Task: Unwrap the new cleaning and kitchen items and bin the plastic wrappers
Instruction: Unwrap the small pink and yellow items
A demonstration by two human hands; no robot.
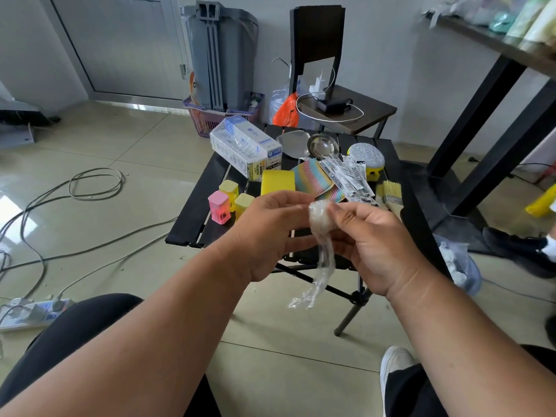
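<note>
Above near edge of black folding table [192, 218]: both hands pinch clear plastic wrapper [319, 218]. Left hand [264, 233] fingers curled, right hand [370, 242] fingertips clamped on wad; tail hangs straight down between hands.

The plastic wrapper [319, 233] is clear, whitish where bunched. The folding table [192, 218] is black. The sponge [277, 182] is plain yellow. The small containers are pink [220, 207] and yellow [229, 189]. The cloth [316, 179] carries a woven pattern of pastel bands: pink, green, blue, orange. The scouring pad [366, 155] is glittering silver on a yellow base. The ladle [322, 146] is polished silver. The carton [240, 147] is white with blue print. The bin [221, 55] is grey; the basket [200, 115] is purple.
</note>
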